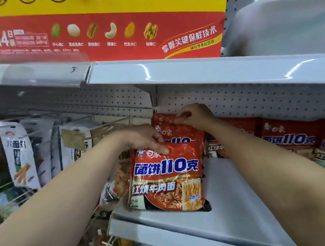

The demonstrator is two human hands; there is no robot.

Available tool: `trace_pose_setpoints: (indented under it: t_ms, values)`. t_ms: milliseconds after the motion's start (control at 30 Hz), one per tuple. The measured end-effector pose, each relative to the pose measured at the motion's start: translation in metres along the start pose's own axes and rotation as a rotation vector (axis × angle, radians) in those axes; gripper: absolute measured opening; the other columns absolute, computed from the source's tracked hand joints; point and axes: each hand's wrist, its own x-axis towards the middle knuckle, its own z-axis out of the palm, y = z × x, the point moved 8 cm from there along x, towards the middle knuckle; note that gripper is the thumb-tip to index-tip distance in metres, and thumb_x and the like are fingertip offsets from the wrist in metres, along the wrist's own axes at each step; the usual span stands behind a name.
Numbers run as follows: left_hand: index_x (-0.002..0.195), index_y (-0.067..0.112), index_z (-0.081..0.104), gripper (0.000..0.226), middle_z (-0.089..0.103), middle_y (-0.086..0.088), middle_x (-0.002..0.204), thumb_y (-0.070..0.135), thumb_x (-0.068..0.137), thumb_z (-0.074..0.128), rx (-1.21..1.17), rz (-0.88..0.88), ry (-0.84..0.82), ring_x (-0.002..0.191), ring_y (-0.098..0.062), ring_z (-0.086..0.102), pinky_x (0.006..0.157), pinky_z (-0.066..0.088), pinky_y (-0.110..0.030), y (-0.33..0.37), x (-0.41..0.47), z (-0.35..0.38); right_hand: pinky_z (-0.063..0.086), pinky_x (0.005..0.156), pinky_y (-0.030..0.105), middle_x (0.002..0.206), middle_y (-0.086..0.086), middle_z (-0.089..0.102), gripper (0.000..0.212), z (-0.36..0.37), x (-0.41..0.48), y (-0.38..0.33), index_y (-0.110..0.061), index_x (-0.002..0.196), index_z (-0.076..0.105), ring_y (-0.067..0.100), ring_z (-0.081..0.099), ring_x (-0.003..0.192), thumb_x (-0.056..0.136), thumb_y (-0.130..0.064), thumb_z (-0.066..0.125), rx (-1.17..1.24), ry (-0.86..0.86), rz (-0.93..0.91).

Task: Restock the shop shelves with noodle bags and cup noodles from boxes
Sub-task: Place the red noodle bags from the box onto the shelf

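At the left end of the shelf (pixel 234 185), the left hand (pixel 141 139) grips the near beef noodle bag (pixel 165 174) by its top edge, long axis upright, while the right hand (pixel 197 115) pinches the far noodle bag (pixel 180 132) directly behind it.

- Both forearms bare, extended up and forward from the lower corners, converging.
- Left grip (pixel 141 139): thumb flat on the face of the front noodle bag (pixel 167 178), fingers over its top edge.
- Right grip (pixel 197 115): higher, wrist bent down, fingertips curled, pinching the top edge of the rear noodle bag (pixel 178 133).
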Motion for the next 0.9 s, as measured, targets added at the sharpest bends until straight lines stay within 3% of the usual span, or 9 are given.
trace_pose_setpoints:
  t_ms: [133,233,300,433,567,733,900]
  values:
    - [0.114,0.023,0.066,0.043,0.067,0.006,0.115,0.046,0.079,0.076,0.088,0.011,0.084,0.094,-0.011,0.061,0.083,0.045,-0.024,0.013,0.017,-0.005,0.043,0.087,0.024,0.115,-0.002,0.069,0.043,-0.033,-0.009,0.020,-0.020,0.115,0.072,0.010,0.059,0.101,0.081,-0.045,0.079,0.008,0.041,0.051]
    - [0.128,0.020,0.061,0.051,0.063,0.002,0.122,0.042,0.084,0.073,0.191,0.038,0.176,0.095,-0.014,0.056,0.074,0.043,-0.021,0.027,0.021,-0.012,0.046,0.084,0.025,0.116,-0.001,0.070,0.041,-0.052,-0.024,0.035,-0.019,0.114,0.072,0.012,0.061,0.101,0.083,-0.045,0.077,0.004,0.057,0.080]
    - [0.128,0.021,0.061,0.048,0.064,-0.002,0.125,0.039,0.085,0.072,0.209,0.063,0.241,0.098,-0.017,0.060,0.074,0.044,-0.020,0.034,0.023,-0.016,0.048,0.083,0.026,0.113,-0.002,0.070,0.040,-0.062,-0.035,0.042,-0.019,0.113,0.073,0.013,0.063,0.101,0.084,-0.047,0.076,-0.019,0.070,0.106]
    - [0.124,0.026,0.065,0.044,0.063,-0.002,0.126,0.043,0.084,0.071,0.270,0.063,0.419,0.114,-0.022,0.058,0.095,0.043,-0.033,0.037,0.022,-0.019,0.043,0.083,0.024,0.115,-0.002,0.071,0.043,-0.076,-0.059,0.052,-0.021,0.116,0.071,0.010,0.061,0.096,0.083,-0.049,0.076,-0.077,0.072,0.163]
    - [0.127,0.031,0.062,0.048,0.058,0.001,0.135,0.046,0.082,0.073,0.215,0.058,0.554,0.128,-0.025,0.048,0.106,0.040,-0.042,0.031,0.010,-0.021,0.044,0.089,0.027,0.121,0.000,0.067,0.050,-0.088,-0.087,0.047,-0.021,0.124,0.066,0.013,0.058,0.100,0.084,-0.050,0.075,-0.097,0.064,0.235]
    - [0.126,0.034,0.062,0.051,0.064,0.001,0.128,0.046,0.077,0.076,0.082,0.084,0.584,0.116,-0.023,0.060,0.097,0.051,-0.041,0.027,-0.028,-0.021,0.043,0.094,0.027,0.134,0.002,0.062,0.065,-0.095,-0.123,0.014,-0.025,0.135,0.056,0.018,0.058,0.115,0.081,-0.053,0.077,-0.200,0.024,0.284]
    - [0.128,0.019,0.061,0.062,0.066,-0.003,0.125,0.036,0.073,0.083,0.007,0.084,0.643,0.112,-0.024,0.062,0.093,0.048,-0.033,0.015,-0.092,-0.019,0.046,0.102,0.036,0.144,0.004,0.055,0.071,-0.090,-0.167,-0.044,-0.024,0.143,0.047,0.027,0.054,0.127,0.084,-0.053,0.073,-0.399,-0.010,0.305]
